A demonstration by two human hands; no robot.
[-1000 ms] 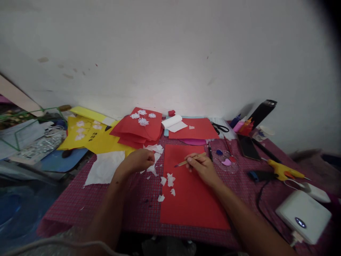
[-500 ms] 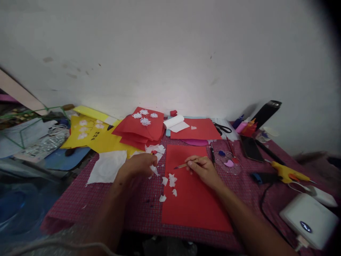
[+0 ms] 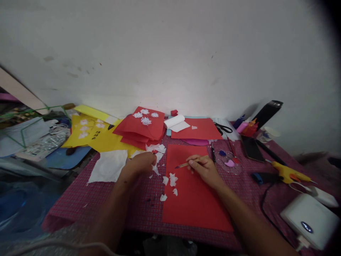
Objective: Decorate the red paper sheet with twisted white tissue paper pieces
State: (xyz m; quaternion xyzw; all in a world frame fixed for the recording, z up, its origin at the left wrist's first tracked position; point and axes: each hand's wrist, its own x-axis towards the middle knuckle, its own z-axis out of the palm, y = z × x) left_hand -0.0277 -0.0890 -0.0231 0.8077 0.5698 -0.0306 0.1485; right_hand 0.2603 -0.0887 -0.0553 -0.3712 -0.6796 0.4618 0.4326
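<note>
My right hand [image 3: 204, 169] holds a thin paintbrush [image 3: 183, 165] above the upper part of a red sheet of paper [image 3: 195, 206]; its dark tip points left. My left hand [image 3: 142, 163] is bent down over torn white paper scraps, its fingers drawn together at a white paper scrap [image 3: 156, 170]; the fingertips are partly hidden. Just behind it lies a pile of scraps [image 3: 157, 148]. Several torn white pieces [image 3: 173, 180] lie along the red sheet's left edge. A larger white sheet [image 3: 108, 166] lies to the left of my left hand.
Red cards with white flowers [image 3: 145, 121] and yellow papers [image 3: 106, 141] lie at the back left. A white paper roll [image 3: 176, 122] rests behind the sheet. On the right are a clear palette [image 3: 230, 164], a phone [image 3: 253, 148], a yellow glue gun [image 3: 290, 173], and a white box [image 3: 309, 220].
My left hand has closed its fingers slightly over the scraps. My right hand stays in place with the paintbrush. The view has shifted very slightly.
</note>
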